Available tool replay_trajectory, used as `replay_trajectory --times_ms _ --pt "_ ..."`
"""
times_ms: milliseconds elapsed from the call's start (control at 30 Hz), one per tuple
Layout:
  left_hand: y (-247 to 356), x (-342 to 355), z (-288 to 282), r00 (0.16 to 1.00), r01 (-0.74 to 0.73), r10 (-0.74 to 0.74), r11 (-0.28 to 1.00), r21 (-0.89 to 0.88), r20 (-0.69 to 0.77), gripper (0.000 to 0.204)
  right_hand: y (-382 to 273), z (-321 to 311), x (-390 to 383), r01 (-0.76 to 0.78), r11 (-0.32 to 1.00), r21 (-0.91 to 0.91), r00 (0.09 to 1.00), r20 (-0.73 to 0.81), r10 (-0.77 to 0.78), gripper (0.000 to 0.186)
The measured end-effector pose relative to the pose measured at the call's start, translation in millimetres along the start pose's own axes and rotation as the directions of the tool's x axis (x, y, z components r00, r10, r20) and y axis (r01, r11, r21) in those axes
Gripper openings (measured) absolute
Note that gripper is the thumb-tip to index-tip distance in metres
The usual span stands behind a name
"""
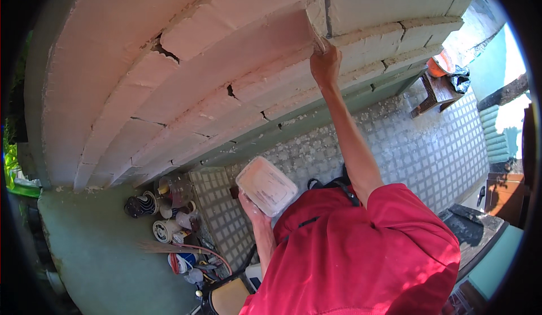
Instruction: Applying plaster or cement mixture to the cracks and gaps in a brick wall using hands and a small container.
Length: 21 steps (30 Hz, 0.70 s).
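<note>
My right hand (pixel 326 65) is raised at the end of a stretched arm, its fingers closed round a putty knife (pixel 316 33). The blade meets the pale block wall (pixel 372 10), beside a dark vertical joint; its handle is mostly hidden in my fist. Lower down, in front of my body, my left hand (pixel 255 208) grips a white rectangular plastic tub (pixel 279 174) from its near left side. Pale, smeared putty (pixel 265 185) fills the tub's inside. Dark cracks and rough ledges run along the wall's courses.
Buckets (pixel 165 231), pots and bags crowd the floor at the lower left. A wooden stool (pixel 437 95) bears an orange bucket (pixel 440 65) and a black bag at the right. Pale spatters mark the checkered tile floor (pixel 389 117). A dark-topped piece of furniture (pixel 471 236) stands at the lower right.
</note>
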<state>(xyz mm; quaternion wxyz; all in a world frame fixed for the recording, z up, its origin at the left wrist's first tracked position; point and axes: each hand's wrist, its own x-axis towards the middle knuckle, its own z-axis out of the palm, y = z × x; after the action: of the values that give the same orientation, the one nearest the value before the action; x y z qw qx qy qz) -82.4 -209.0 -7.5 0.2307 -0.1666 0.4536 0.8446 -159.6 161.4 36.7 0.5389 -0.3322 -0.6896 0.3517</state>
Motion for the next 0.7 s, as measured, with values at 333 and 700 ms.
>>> replay_trajectory --times_ms 333,700 --pt "1.3 15.6 -2.1 0.998 -0.036 0.03 0.992 0.121 0.055 0.039 -44.4 36.6 -45.6 0.007 0.997 0.077 0.999 0.045 -0.01 0.032" --pt "3.7 2.7 8.7 0.993 0.016 -0.021 0.999 0.043 0.114 0.038 -28.9 -17.3 4.0 -0.155 0.975 0.161 0.985 -0.05 0.165 0.027"
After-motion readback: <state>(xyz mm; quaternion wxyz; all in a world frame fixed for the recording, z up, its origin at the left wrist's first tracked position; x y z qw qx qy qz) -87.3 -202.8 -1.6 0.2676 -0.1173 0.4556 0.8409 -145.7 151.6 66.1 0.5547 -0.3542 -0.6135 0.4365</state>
